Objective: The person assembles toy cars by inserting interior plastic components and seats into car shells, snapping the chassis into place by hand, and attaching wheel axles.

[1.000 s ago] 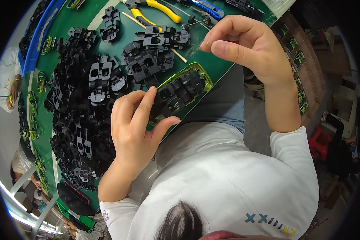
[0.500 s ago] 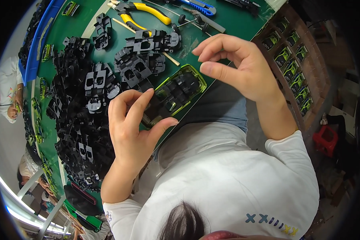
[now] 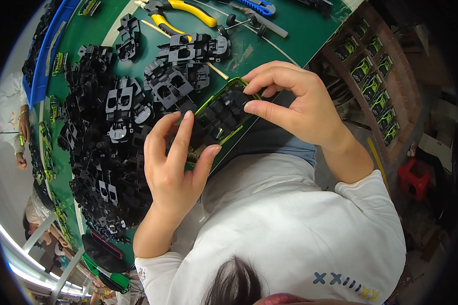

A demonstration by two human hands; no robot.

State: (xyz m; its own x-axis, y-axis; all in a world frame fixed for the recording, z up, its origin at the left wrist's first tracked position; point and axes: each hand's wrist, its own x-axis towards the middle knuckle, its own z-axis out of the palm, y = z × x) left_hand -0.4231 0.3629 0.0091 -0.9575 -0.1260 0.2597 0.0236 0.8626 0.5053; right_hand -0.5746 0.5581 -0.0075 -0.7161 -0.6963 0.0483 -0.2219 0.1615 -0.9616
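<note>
A lime-green toy car body (image 3: 222, 118), open side up with a black interior part in it, is at the table's near edge. Its left end sits between the fingers and thumb of my left hand (image 3: 174, 160), which grips it. My right hand (image 3: 303, 101) holds the other end, its fingertips and thumb closed on the rim. Just beyond the body lie black plastic chassis pieces (image 3: 194, 48). Left of them, more chassis pieces (image 3: 121, 108) rest against a large heap of black parts (image 3: 94, 137). My palm and fingers partly hide the body's left end.
Yellow-handled pliers (image 3: 192, 11), a blue utility knife (image 3: 258, 6) and a wheel axle set (image 3: 243, 23) lie at the back of the green table. A brown tray (image 3: 402, 96) of green car bodies is at right. A red stool (image 3: 413, 179) stands below. People work at far left.
My right hand has come down and left and closed on the car body's right end. The body has tilted slightly. My left hand has shifted a little right.
</note>
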